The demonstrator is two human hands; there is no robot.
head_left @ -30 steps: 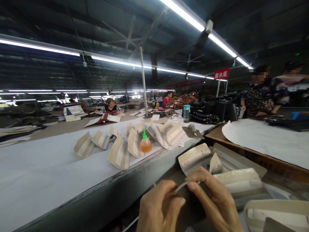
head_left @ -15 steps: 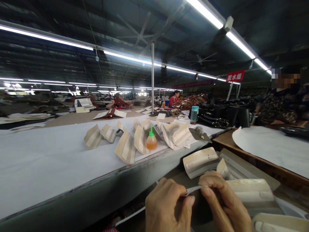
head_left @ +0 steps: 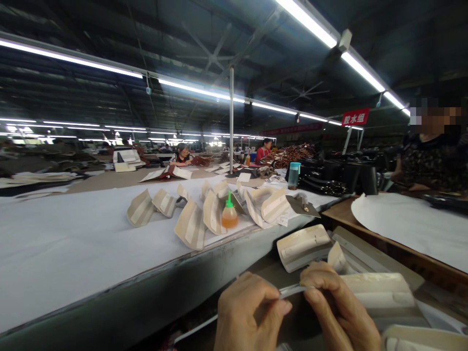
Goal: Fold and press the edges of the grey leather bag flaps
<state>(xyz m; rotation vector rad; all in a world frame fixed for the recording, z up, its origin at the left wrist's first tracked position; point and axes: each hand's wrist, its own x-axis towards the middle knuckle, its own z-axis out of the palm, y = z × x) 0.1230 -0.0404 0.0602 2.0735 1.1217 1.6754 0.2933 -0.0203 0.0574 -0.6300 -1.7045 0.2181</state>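
A thin whitish strip [head_left: 291,291] is stretched between my two hands, low in the view. My left hand [head_left: 248,309] pinches its left end between thumb and forefinger. The right end sits in the pinch of my right hand [head_left: 338,304]. What the strip is made of cannot be made out. Close behind and right of my hands lie curved beige-and-grey panels: one upper panel [head_left: 304,246], one beside my right hand [head_left: 383,292] and one in the lower right corner [head_left: 427,339]. The dark surface beneath my hands is mostly hidden.
On the white-covered table [head_left: 73,253] stand several similar curved panels [head_left: 190,224] and a green-tipped squeeze bottle [head_left: 229,214] with amber liquid. Farther back is a teal-lidded cup [head_left: 293,175]. A person [head_left: 435,151] is at the right, beside a brown table with white sheeting [head_left: 413,219].
My hands keep their pinch on the strip; the left has shifted slightly left and down. In the background, a seated person has lowered a brown piece.
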